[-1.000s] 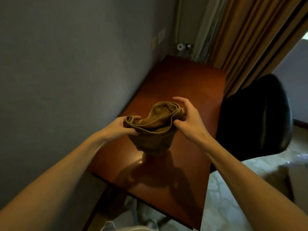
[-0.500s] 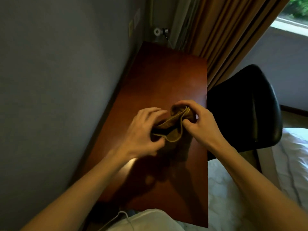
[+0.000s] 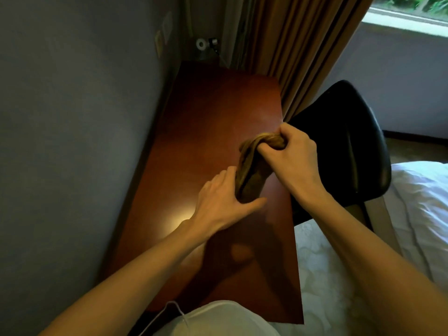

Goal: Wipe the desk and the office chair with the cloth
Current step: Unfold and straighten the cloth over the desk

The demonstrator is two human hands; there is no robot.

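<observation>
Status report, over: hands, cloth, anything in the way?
Right hand grips cloth top, left hand its lower end. Cloth bunched over desk. Chair beside desk, at right.

So, 2 bare forearms are seen, with the left hand [image 3: 218,200] and right hand [image 3: 295,156] uncovered too. A whitish garment [image 3: 218,318] is worn lower down, and 1 thin white cable [image 3: 169,309] is draped across it.

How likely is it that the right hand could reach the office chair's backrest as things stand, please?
Probably yes. The right hand grips the cloth right beside the office chair, with nothing visible between them; the left hand also holds the cloth and may need to release it.
</observation>
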